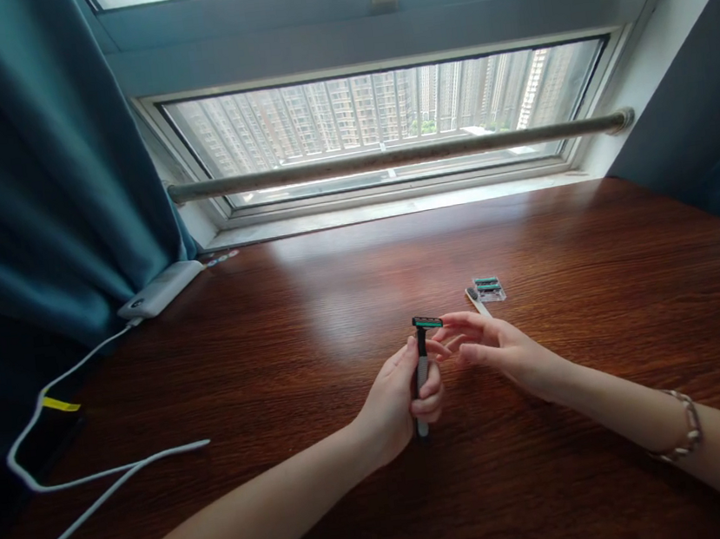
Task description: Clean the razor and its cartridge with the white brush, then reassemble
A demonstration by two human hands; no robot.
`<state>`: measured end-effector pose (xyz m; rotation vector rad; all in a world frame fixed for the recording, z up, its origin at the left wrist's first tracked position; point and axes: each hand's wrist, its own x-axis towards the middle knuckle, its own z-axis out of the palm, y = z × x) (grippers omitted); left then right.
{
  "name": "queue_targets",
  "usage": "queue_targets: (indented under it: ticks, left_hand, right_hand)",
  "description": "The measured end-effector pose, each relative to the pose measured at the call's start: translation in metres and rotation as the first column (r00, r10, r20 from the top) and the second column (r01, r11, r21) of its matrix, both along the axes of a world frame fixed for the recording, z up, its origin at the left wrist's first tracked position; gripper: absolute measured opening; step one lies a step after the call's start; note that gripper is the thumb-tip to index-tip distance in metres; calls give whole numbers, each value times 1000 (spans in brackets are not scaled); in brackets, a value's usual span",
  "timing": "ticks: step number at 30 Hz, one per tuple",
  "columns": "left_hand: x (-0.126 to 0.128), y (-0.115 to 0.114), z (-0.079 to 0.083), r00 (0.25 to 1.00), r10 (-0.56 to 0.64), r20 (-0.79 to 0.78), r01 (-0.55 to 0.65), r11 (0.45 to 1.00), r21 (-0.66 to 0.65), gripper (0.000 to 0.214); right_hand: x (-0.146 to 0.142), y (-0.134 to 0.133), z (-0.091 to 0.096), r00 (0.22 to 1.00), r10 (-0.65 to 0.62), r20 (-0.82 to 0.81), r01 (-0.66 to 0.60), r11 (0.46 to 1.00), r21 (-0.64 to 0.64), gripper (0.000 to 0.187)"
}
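Observation:
My left hand (401,391) is wrapped round the grey and black handle of a razor (422,371). The razor stands upright, its black head with a green strip at the top. Beside it, my right hand (491,345) has its fingers spread, with fingertips close to the razor's head; whether they touch it I cannot tell. Just beyond the right hand lies a clear case (489,289) with green and black blade cartridges. Next to that case is a white-handled thing with a dark oval end (474,297), partly hidden by my right hand.
Everything lies on a brown wooden table (265,351). At its left back, a white power strip or box (162,289) has a white cable (71,371) running toward me. A metal rail (399,157) crosses before the window, and a blue curtain (44,151) hangs at left.

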<state>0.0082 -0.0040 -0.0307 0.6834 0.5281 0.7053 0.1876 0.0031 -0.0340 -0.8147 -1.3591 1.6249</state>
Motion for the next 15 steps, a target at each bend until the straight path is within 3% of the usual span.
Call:
queue_targets:
  ticks: [5,10,11,13,14,15]
  left_hand:
    - [-4,10,-4,1000,18,10,-17,995,-96,29]
    - [-6,20,-11,997,62,49,-57,994,-99,28]
    - [-6,22,-13,997,63,54,-58,993,-98,27]
    - [-6,24,-15,997,47,58,-41,993,-106,26]
    - [-5,25,-16,998,36,55,-30,993,-112,25]
    - [-5,25,-17,998,28,49,-22,993,-117,24]
  right_hand:
    - [-1,1,6,978,-71,196,67,997,26,29]
    - [-6,-20,20,909,-33,415,-23,991,130,27]
    - [-8,-31,26,893,-9,450,-81,981,179,28]
    - [-14,-57,39,860,163,483,-307,922,235,29]
    - [-18,-71,45,823,346,449,-482,845,232,27]
    - [-22,-86,50,794,428,433,-557,796,236,24]
